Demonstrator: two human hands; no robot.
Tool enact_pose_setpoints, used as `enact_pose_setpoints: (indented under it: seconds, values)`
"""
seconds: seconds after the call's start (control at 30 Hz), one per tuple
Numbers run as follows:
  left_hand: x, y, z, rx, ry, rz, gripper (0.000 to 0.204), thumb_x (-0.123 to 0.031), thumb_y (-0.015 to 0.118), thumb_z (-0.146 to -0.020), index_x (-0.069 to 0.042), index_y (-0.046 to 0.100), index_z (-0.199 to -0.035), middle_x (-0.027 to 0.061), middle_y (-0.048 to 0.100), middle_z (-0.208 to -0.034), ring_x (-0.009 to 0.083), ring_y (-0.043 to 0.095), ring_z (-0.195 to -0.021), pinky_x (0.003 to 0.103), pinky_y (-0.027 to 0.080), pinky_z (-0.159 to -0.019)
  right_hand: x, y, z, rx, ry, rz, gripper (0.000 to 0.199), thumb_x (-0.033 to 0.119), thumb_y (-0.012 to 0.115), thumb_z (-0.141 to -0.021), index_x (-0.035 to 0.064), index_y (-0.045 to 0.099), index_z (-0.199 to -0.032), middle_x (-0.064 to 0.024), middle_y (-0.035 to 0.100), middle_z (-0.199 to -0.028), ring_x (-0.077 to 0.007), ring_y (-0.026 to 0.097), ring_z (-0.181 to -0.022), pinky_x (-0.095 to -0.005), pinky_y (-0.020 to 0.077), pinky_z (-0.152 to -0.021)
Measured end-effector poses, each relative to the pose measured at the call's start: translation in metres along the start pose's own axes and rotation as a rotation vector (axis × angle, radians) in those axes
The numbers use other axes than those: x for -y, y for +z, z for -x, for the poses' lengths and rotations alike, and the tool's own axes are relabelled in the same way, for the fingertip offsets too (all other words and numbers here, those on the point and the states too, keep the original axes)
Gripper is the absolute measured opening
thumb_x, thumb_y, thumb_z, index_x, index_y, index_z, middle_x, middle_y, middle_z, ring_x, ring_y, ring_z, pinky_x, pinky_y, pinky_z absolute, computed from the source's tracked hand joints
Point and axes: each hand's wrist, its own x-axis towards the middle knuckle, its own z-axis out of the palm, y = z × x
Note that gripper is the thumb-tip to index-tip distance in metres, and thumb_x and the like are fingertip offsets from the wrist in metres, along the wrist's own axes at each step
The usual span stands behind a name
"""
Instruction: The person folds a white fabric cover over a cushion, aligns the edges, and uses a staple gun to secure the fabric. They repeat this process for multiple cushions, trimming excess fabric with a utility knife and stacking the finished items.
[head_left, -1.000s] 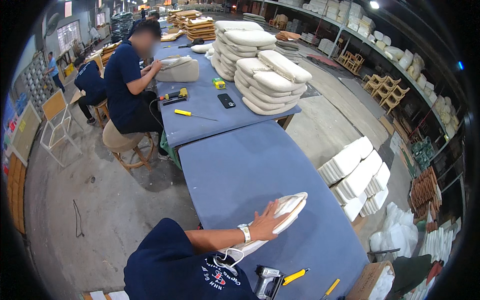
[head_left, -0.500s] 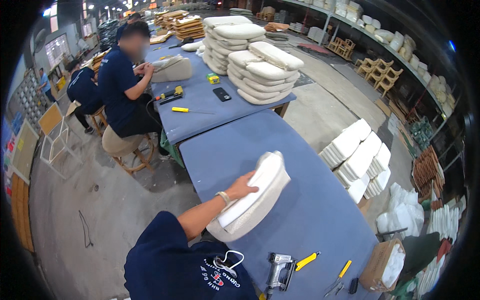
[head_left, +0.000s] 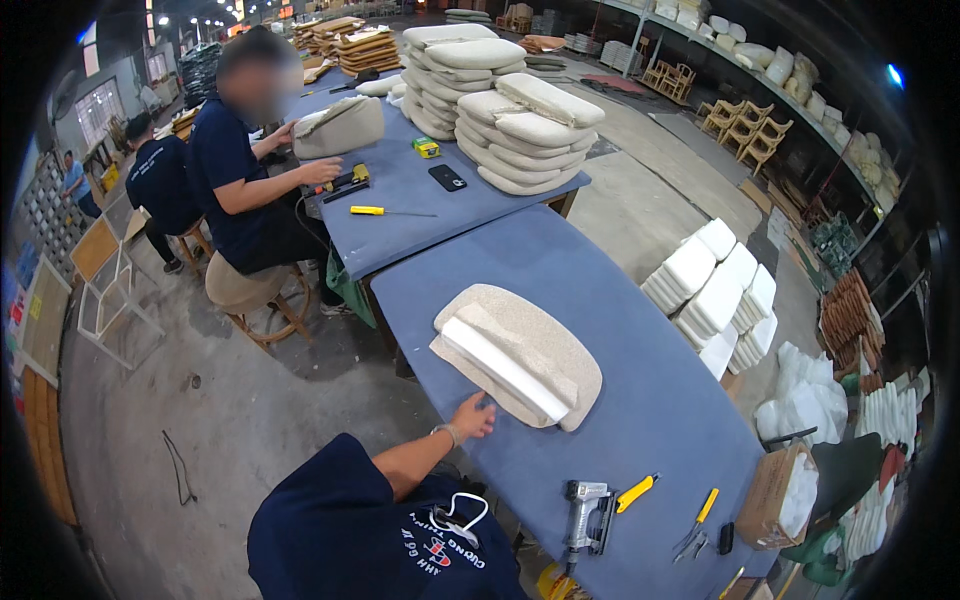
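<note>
On the blue table [head_left: 640,400], the beige cushion [head_left: 520,355] lay flat, no longer tilted up as half a second before; the left hand [head_left: 474,413] had let go, fingers loose at its 7 o'clock edge. Right hand unseen. A brown cardboard box [head_left: 775,495] stood at 4 o'clock

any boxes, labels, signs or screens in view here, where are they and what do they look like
Cardboard box: brown, open-topped, at the right end of the near blue table, white material inside.
Phone: dark flat rectangle, screen off, on the far blue table beside the cushion stack.
Small box: yellow and green, on the far table behind the phone.
Posters: colourful panels along the far left wall, too blurred to tell more.
</note>
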Motion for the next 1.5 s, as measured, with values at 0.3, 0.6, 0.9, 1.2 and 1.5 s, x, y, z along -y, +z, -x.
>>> enact_pose_setpoints:
  seconds: [0.3, 0.6, 0.9, 1.2, 1.5]
  values:
    - [0.046, -0.080, 0.089, 0.101, 0.152, -0.598, 0.060, -0.027, 0.067, -0.098, -0.022, 0.048, -0.155, 0.0101, 0.076, -0.100, 0.0136, 0.070, -0.070, 0.033, 0.057, -0.064, -0.001, 0.052, 0.070, 0.110, 0.005, 0.037, 0.034, 0.030, 0.065, -0.092, 0.0020, 0.068, -0.111, -0.0185, 0.073, -0.095, -0.0326, 0.070, -0.088, -0.0456, 0.0549, -0.080]
    - [0.223, -0.246, 0.149, 0.090, -0.139, -1.189, 0.052, -0.044, 0.060, -0.094, -0.013, 0.067, -0.135, 0.0176, 0.065, -0.137, 0.0330, 0.059, -0.131, 0.045, 0.045, -0.111, -0.084, 0.073, 0.158, 0.340, 0.000, 0.202, 0.033, 0.030, 0.064, -0.090, 0.0017, 0.071, -0.105, -0.0199, 0.073, -0.097, -0.0357, 0.070, -0.091, -0.0485, 0.0545, -0.082]
    - [0.252, -0.306, 0.190, -0.166, -0.105, -0.423, 0.025, -0.020, 0.066, -0.091, -0.002, 0.076, -0.104, 0.0134, 0.078, -0.093, 0.0191, 0.075, -0.088, 0.038, 0.059, -0.079, -0.297, 0.049, 0.286, 0.689, -0.026, 0.550, 0.032, 0.029, 0.064, -0.087, 0.0014, 0.073, -0.099, -0.0213, 0.074, -0.099, -0.0387, 0.070, -0.094, -0.0515, 0.0541, -0.084]
    - [0.193, -0.269, 0.132, -0.030, -0.267, -0.665, 0.047, -0.031, 0.068, -0.093, -0.005, 0.066, -0.133, 0.0134, 0.078, -0.102, 0.0224, 0.077, -0.085, 0.034, 0.061, -0.072, -0.209, -0.210, 0.200, -0.375, 0.656, -0.212, 0.038, 0.034, 0.059, -0.104, 0.0024, 0.058, -0.125, -0.0147, 0.070, -0.088, -0.0228, 0.068, -0.060, -0.0350, 0.0521, -0.044]
    - [0.153, -0.200, 0.084, 0.005, -0.183, -0.744, 0.047, -0.029, 0.064, -0.097, -0.005, 0.063, -0.137, 0.0105, 0.077, -0.092, 0.0168, 0.074, -0.077, 0.033, 0.058, -0.061, -0.052, -0.033, 0.071, -0.216, -0.246, 0.352, 0.041, 0.013, 0.071, -0.091, 0.0003, 0.060, -0.128, -0.0178, 0.066, -0.113, -0.0349, 0.065, -0.104, -0.0421, 0.0510, -0.087]
